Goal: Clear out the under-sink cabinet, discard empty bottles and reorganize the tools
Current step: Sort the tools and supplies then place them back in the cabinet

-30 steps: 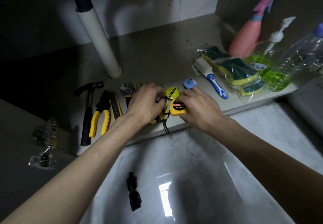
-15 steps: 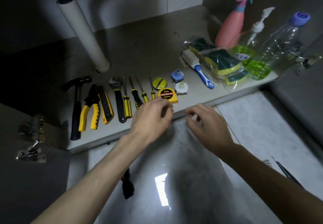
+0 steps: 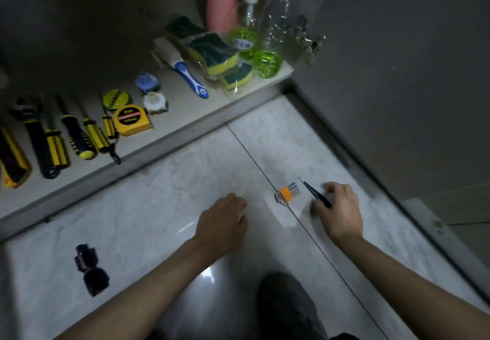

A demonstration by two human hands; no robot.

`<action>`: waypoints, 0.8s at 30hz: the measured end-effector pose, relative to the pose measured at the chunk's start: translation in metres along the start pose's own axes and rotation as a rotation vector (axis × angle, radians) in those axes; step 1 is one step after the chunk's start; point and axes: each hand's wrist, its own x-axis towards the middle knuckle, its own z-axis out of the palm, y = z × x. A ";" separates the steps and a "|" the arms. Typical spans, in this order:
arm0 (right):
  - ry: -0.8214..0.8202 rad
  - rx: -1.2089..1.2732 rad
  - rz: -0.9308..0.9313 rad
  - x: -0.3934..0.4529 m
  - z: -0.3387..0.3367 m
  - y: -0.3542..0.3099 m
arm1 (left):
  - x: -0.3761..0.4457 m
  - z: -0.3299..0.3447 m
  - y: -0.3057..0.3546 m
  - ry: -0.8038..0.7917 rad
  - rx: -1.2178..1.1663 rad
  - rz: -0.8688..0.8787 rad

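My right hand (image 3: 339,207) grips black tweezers (image 3: 314,191) low over the marble floor, their tip pointing up and left. A small hex-key set with an orange holder (image 3: 286,194) lies on the floor just left of them. My left hand (image 3: 225,220) hovers palm-down over the floor, fingers loosely apart, holding nothing. On the cabinet shelf (image 3: 185,111) lie a yellow tape measure (image 3: 131,119), a yellow tape roll (image 3: 116,98), screwdrivers (image 3: 77,135) and a wrench (image 3: 37,138) in a row.
At the shelf's right end stand a pink spray bottle (image 3: 221,3), a pump bottle (image 3: 245,40) and a clear bottle with green liquid (image 3: 273,35), beside bagged sponges (image 3: 214,50) and a blue-handled brush (image 3: 185,72). A small black object (image 3: 91,269) lies on the floor at left.
Both hands have pulled back from the shelf to the floor at the right. The tape measure now rests on the shelf. My right hand has taken hold of the tweezers.
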 end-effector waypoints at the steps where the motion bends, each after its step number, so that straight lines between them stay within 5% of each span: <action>1: -0.043 0.008 0.064 0.006 0.000 0.005 | 0.006 0.003 0.006 0.012 0.010 0.015; 7: -0.091 0.113 0.189 0.017 0.005 0.009 | 0.060 0.013 0.064 0.060 -0.082 0.060; 15: -0.055 0.299 0.171 0.016 -0.001 -0.002 | 0.094 0.026 0.080 -0.078 0.027 0.071; 24: -0.072 0.547 -0.084 0.023 -0.008 -0.070 | 0.057 -0.005 0.052 0.026 -0.215 0.031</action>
